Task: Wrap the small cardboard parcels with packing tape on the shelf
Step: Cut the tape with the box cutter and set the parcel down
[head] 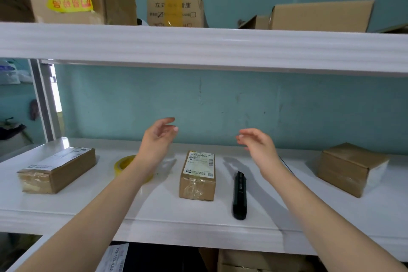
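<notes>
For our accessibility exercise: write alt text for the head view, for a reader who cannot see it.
A person's left hand and right hand hover open, holding nothing, over a white shelf. On it lie a left parcel, a middle parcel, a right parcel, a tape roll behind the left forearm and a black tool.

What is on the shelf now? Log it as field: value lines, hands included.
shelf: white
left hand: open, raised, empty
right hand: open, raised, empty
middle parcel: labelled, below and between the hands
left parcel: labelled
right parcel: no label visible
tape roll: left of middle parcel, partly behind left forearm
black cutter: right of middle parcel
</notes>
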Demonstrator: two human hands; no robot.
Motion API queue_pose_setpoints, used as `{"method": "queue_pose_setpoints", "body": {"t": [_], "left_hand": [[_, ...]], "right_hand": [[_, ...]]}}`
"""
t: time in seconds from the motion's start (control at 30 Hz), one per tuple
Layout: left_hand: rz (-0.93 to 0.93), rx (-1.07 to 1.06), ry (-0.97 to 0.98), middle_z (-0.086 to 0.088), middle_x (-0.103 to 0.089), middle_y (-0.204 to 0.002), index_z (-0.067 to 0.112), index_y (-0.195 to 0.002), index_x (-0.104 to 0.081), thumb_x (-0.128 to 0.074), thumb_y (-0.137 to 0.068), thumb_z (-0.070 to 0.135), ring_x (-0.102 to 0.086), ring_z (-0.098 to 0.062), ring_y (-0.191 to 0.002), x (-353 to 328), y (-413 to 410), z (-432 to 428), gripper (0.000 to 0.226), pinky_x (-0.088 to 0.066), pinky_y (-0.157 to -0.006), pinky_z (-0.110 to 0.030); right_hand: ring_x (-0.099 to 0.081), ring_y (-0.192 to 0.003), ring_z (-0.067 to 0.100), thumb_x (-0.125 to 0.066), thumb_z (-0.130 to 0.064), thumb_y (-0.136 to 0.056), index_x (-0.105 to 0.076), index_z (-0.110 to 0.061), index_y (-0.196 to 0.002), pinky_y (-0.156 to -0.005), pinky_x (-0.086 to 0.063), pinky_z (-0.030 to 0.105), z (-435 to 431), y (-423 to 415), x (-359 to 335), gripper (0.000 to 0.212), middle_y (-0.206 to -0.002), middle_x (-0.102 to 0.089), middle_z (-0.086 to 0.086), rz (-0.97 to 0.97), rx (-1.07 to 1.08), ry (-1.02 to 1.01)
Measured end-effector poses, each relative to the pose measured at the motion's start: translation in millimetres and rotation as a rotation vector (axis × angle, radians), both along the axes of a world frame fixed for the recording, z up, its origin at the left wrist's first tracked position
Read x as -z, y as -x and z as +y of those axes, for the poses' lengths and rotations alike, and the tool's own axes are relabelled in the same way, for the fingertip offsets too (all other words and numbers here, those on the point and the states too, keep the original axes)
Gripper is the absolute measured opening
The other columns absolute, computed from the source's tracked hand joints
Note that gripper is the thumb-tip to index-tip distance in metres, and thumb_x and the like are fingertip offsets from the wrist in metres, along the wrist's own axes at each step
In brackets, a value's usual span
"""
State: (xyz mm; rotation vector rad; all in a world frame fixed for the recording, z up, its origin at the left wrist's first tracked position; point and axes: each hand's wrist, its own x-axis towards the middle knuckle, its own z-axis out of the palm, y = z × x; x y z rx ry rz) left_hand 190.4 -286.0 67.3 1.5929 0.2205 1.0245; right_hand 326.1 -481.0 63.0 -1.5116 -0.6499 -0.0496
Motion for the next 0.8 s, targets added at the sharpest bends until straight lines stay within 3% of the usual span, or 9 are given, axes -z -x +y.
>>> {"method": "queue_pose_setpoints", "body": {"t": [0.13,0.23,0.37,0.57,0.67,0.73,0.8], "left_hand": [[-0.017,0.005,0.009,-0.005,-0.059,-0.095,0.017,-0.111,-0.059,-0.059,-0.092,0.011,-0.055,-0.015,-0.089,-6,1,-11,0.021,-0.047,-0.083,-0.03],[-0.029,0.031,-0.017,-0.009,-0.058,-0.1,0.016,-0.112,-0.059,-0.058,-0.092,0.012,-0.055,-0.018,-0.092,-9,1,-20,0.021,-0.047,-0.08,-0.028],[0.01,0.08,-0.058,-0.009,-0.059,-0.103,0.018,-0.115,-0.058,-0.058,-0.092,0.015,-0.056,-0.016,-0.095,-8,-4,-31,0.023,-0.047,-0.088,-0.033],[0.049,0.183,-0.081,-0.009,-0.061,-0.103,0.022,-0.114,-0.059,-0.058,-0.092,0.017,-0.056,-0.016,-0.093,-7,-22,-55,0.022,-0.046,-0.095,-0.04],[0.021,0.212,-0.082,-0.006,-0.059,-0.093,0.017,-0.115,-0.061,-0.057,-0.092,0.012,-0.053,-0.013,-0.084,2,-25,-75,0.024,-0.048,-0.076,-0.022],[0.027,0.214,-0.098,-0.001,-0.057,-0.085,0.012,-0.117,-0.061,-0.057,-0.092,0.009,-0.053,-0.004,-0.072,9,-26,-87,0.026,-0.043,-0.061,-0.01],[0.034,0.199,-0.106,-0.001,-0.056,-0.083,0.008,-0.118,-0.061,-0.057,-0.092,0.006,-0.054,0.006,-0.066,10,-28,-96,0.027,-0.042,-0.063,-0.008]], "right_hand": [[-0.062,-0.092,0.022,-0.055,-0.005,-0.088,-0.062,-0.016,-0.092,-0.073,-0.044,0.018,-14,0,-6,0.013,-0.096,-0.066,0.01,-0.001,-0.003,-0.006],[-0.062,-0.095,0.021,-0.056,-0.007,-0.087,-0.062,-0.023,-0.084,-0.076,-0.044,0.02,-25,2,-9,0.018,-0.1,-0.067,0.01,-0.012,-0.001,-0.023],[-0.062,-0.098,0.023,-0.056,-0.007,-0.088,-0.062,-0.024,-0.082,-0.082,-0.043,0.025,-48,8,-15,0.019,-0.1,-0.067,0.01,-0.02,0.058,-0.044],[-0.061,-0.088,0.021,-0.055,0.0,-0.085,-0.061,-0.023,-0.079,-0.071,-0.043,0.018,-92,13,-20,0.024,-0.092,-0.066,0.009,-0.014,0.191,-0.035],[-0.063,-0.072,0.016,-0.053,0.001,-0.086,-0.062,-0.02,-0.078,-0.061,-0.046,0.012,-118,11,-21,0.024,-0.082,-0.065,0.009,0.005,0.224,-0.059],[-0.062,-0.059,0.005,-0.052,0.002,-0.086,-0.062,-0.018,-0.078,-0.057,-0.045,0.01,-134,8,-18,0.024,-0.076,-0.065,0.005,0.032,0.239,-0.076],[-0.061,-0.052,-0.001,-0.051,0.002,-0.087,-0.062,-0.016,-0.079,-0.059,-0.046,0.016,-150,3,-14,0.022,-0.075,-0.065,0.003,0.061,0.251,-0.079]]}}
